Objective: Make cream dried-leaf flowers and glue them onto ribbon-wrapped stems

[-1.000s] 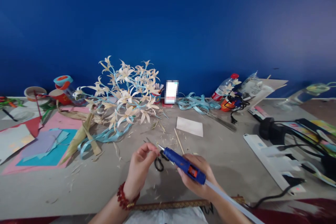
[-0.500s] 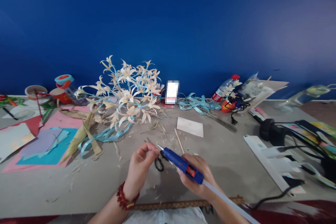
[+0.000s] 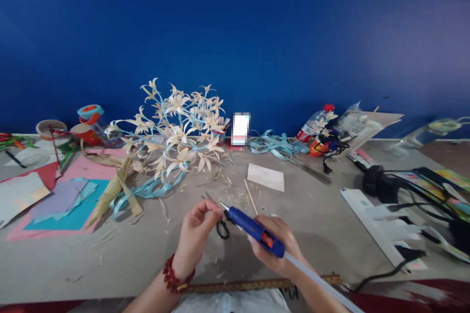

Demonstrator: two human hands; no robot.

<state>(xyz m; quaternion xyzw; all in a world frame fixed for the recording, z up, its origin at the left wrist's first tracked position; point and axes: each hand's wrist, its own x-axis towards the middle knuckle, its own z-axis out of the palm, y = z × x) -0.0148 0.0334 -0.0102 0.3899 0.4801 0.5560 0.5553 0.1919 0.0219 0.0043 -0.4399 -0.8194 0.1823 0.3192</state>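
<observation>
My right hand (image 3: pixel 277 242) is wrapped round a blue hot glue gun (image 3: pixel 255 230), whose metal nozzle points up and left. A long translucent glue stick (image 3: pixel 317 279) runs out of its back end, past my wrist. My left hand (image 3: pixel 200 227), with a red beaded bracelet on the wrist, pinches something tiny and pale at the nozzle tip; I cannot make out its kind. Black-handled scissors (image 3: pixel 223 230) lie on the table just behind the fingertips, partly covered by the hand and the gun.
A bunch of cream handmade flowers (image 3: pixel 179 129) on light blue stems stands beyond my hands. Blue ribbon (image 3: pixel 273 144), a white card (image 3: pixel 265 177) and a thin stick (image 3: pixel 251 196) lie further back. Coloured paper (image 3: pixel 69 205) is on the left, a power strip (image 3: pixel 382 232) with cables on the right.
</observation>
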